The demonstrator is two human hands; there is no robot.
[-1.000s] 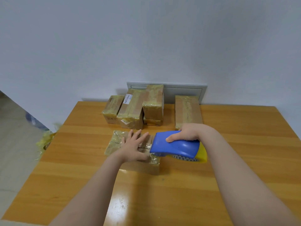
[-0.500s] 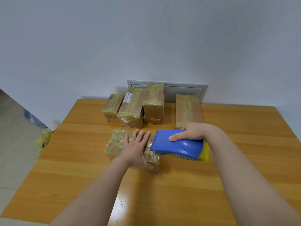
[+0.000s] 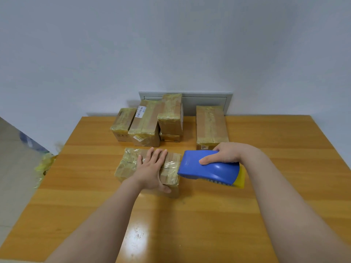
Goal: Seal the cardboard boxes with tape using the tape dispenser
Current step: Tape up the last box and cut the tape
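Head view: taped boxes [image 3: 210,124] stood at the far edge of the table [image 3: 190,215], seemingly finished. The near box [image 3: 131,164] lay shut, contents hidden, tape across its top. The left hand [image 3: 151,168] pressed on it, fingers straight and nearly together. The right hand [image 3: 226,153] curled round the tape dispenser [image 3: 209,170] at the box's right end; this strip seemed nearly done.

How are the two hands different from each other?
The left hand lies flat with straight fingers, while the right hand is curled. The left hand presses down on the nearest taped box, while the right hand grips the blue and yellow tape dispenser. The left hand is on top of the box, and the right hand is off its right end. Both hands are bare and reach out over the wooden table.
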